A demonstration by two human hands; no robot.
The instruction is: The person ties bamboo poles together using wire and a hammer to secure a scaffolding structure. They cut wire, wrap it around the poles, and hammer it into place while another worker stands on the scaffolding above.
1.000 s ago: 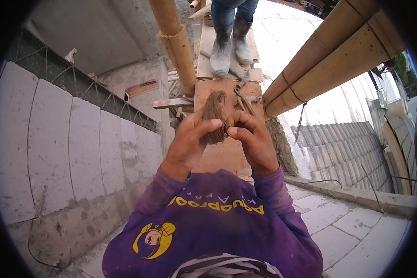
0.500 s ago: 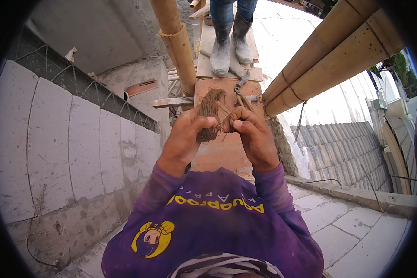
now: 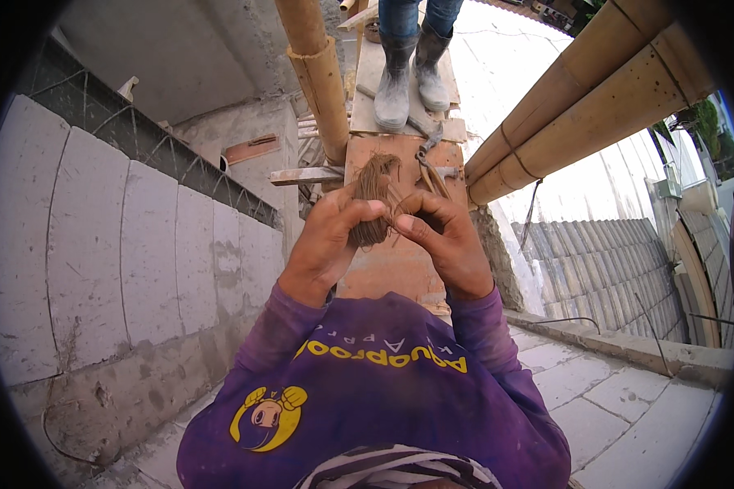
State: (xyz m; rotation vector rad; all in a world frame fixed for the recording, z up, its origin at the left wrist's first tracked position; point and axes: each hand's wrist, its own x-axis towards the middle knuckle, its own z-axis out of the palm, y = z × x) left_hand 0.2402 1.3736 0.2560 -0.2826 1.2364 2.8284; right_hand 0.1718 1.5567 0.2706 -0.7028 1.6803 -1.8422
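Observation:
A bundle of thin brown tie wire (image 3: 373,183) is gripped in my left hand (image 3: 328,231), thumb across its near side. My right hand (image 3: 444,242) pinches a few wire strands at the bundle's right side, thumb and forefinger close to my left thumb. The bundle stands over a reddish-brown plank (image 3: 383,275). On that plank, just beyond my right hand, lie pliers (image 3: 426,171) and a hammer (image 3: 432,140), partly overlapping.
A person's grey-dusted rubber boots (image 3: 393,96) stand on the planks ahead. Bamboo poles rise at the left (image 3: 318,90) and slant along the right (image 3: 583,122). A pale block wall (image 3: 90,244) runs on my left. Corrugated roofing (image 3: 603,273) lies lower right.
My right hand has closed in toward my left thumb at the wire bundle, its fingers drawing the strands in. My left hand keeps its hold. The view has shifted slightly.

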